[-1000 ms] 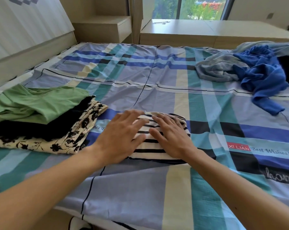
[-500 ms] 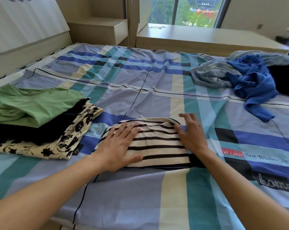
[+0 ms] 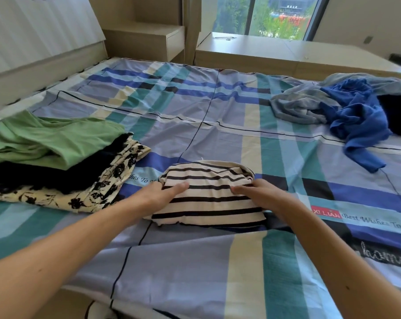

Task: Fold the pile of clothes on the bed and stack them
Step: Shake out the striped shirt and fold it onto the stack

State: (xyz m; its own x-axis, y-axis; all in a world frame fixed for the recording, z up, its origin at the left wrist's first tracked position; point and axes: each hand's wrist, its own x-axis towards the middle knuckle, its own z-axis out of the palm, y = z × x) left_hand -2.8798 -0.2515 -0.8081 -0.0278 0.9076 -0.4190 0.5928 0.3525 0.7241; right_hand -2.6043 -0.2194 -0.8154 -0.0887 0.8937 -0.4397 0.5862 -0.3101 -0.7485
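We have the folded striped top (image 3: 208,199) lying on the near middle of the bed (image 3: 194,261), and both our hands are on it. Our left hand (image 3: 158,195) grips its left edge, with the thumb laid across the top stripes and the other fingers tucked out of sight under the fabric. Our right hand (image 3: 261,195) grips the right edge in the same way, thumb on top and fingers curled round the side, so both sets of fingers are clamped on the cloth. The far edge of the top bulges up in a rounded fold.

To the left, just beside it but not touching, sits the stack of folded clothes: a green garment (image 3: 56,141) on top, a black garment (image 3: 56,176) under it, and a cream floral garment (image 3: 98,192) at the bottom, reaching out nearest the striped top.

Well apart at the far right lies the unfolded pile: a grey garment (image 3: 298,107), a crumpled blue garment (image 3: 360,116) trailing toward us, and a dark garment (image 3: 397,113) at the frame's edge.
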